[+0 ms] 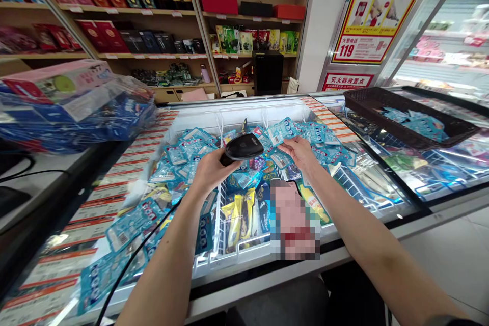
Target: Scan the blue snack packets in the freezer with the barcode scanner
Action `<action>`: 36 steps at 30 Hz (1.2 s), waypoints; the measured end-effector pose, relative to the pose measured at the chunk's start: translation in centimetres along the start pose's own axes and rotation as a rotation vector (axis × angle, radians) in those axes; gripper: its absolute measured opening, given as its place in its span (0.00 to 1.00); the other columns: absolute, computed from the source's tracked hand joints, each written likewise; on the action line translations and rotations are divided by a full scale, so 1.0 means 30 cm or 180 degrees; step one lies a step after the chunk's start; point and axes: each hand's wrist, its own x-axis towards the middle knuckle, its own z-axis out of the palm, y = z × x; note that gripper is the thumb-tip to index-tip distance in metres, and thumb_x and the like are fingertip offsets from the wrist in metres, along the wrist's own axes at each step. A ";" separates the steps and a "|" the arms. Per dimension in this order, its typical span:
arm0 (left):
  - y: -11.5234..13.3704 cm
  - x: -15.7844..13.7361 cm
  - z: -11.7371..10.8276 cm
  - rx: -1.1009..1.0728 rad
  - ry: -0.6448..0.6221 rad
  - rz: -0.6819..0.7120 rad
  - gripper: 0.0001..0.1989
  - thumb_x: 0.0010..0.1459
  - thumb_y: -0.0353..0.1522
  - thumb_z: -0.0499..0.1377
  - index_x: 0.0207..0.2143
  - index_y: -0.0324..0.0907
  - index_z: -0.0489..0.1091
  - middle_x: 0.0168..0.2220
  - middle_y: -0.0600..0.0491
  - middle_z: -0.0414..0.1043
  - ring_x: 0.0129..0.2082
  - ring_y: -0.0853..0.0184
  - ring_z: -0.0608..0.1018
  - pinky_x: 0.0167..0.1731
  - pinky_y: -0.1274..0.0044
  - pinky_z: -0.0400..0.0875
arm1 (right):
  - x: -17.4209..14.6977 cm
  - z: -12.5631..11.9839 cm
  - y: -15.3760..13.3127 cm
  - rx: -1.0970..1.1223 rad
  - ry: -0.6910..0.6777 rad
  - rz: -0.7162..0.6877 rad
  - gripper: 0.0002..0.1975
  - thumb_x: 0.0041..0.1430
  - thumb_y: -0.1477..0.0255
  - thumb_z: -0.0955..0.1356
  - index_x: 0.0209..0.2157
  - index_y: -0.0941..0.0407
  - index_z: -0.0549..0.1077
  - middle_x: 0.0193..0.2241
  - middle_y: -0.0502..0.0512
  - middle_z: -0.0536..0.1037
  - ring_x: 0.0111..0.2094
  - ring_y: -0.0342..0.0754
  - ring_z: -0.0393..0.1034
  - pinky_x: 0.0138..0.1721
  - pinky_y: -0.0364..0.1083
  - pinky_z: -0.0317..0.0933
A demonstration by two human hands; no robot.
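Note:
My left hand (212,167) is wrapped round the grip of a black barcode scanner (244,146), whose head points toward the right; its cable trails down along my forearm. Between the fingertips of my right hand (299,152) is the lower edge of a blue packet (282,131) with a barcode on it. The scanner's head is close to this packet but apart from it. Many similar blue packets (194,145) lie in loose heaps on the glass top of a freezer, on both sides of my hands, and others (132,224) lie nearer at the left.
Yellow-wrapped ice creams (239,219) show in the freezer's wire baskets. A pixelated phone-like object (292,219) lies at the front edge. A dark basket (451,135) with blue packets stands right, stacked plastic-wrapped boxes (72,102) left. Shelves (160,10) of goods line the back.

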 end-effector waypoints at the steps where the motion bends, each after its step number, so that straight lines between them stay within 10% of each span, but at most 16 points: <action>1: -0.004 0.002 0.002 0.0016 0.0036 -0.0010 0.23 0.49 0.51 0.58 0.34 0.41 0.75 0.26 0.51 0.74 0.27 0.63 0.73 0.22 0.78 0.56 | 0.003 -0.003 0.000 -0.0087 0.0074 -0.0076 0.15 0.45 0.74 0.73 0.25 0.54 0.61 0.21 0.45 0.69 0.29 0.43 0.71 0.46 0.52 0.71; 9: -0.030 0.014 0.001 0.0087 0.0394 -0.0119 0.25 0.49 0.52 0.57 0.35 0.41 0.75 0.28 0.50 0.75 0.28 0.62 0.74 0.24 0.77 0.58 | 0.070 -0.101 0.016 -0.1537 0.0702 -0.1267 0.25 0.51 0.65 0.67 0.50 0.54 0.59 0.36 0.56 0.72 0.33 0.50 0.72 0.37 0.53 0.70; 15: -0.026 0.014 -0.014 0.0079 0.0524 -0.0226 0.25 0.49 0.53 0.56 0.33 0.41 0.75 0.28 0.49 0.76 0.28 0.61 0.74 0.22 0.77 0.56 | 0.047 -0.108 -0.025 -0.3289 0.1125 -0.2123 0.20 0.56 0.68 0.65 0.50 0.59 0.67 0.57 0.70 0.59 0.54 0.60 0.61 0.54 0.61 0.55; 24: -0.035 0.006 -0.019 0.0017 0.0559 -0.0268 0.26 0.49 0.53 0.56 0.35 0.41 0.76 0.30 0.49 0.76 0.29 0.61 0.74 0.22 0.77 0.56 | -0.012 0.065 0.066 -0.5031 -0.0600 -0.2406 0.30 0.54 0.49 0.67 0.49 0.58 0.74 0.47 0.67 0.73 0.50 0.64 0.61 0.51 0.59 0.54; 36: -0.043 0.009 -0.014 -0.0005 0.0528 -0.0312 0.27 0.49 0.53 0.57 0.39 0.41 0.75 0.31 0.48 0.77 0.31 0.60 0.75 0.25 0.77 0.59 | -0.015 0.055 0.039 -0.4615 -0.0621 -0.2597 0.18 0.68 0.69 0.57 0.45 0.55 0.77 0.45 0.60 0.75 0.48 0.57 0.62 0.51 0.55 0.55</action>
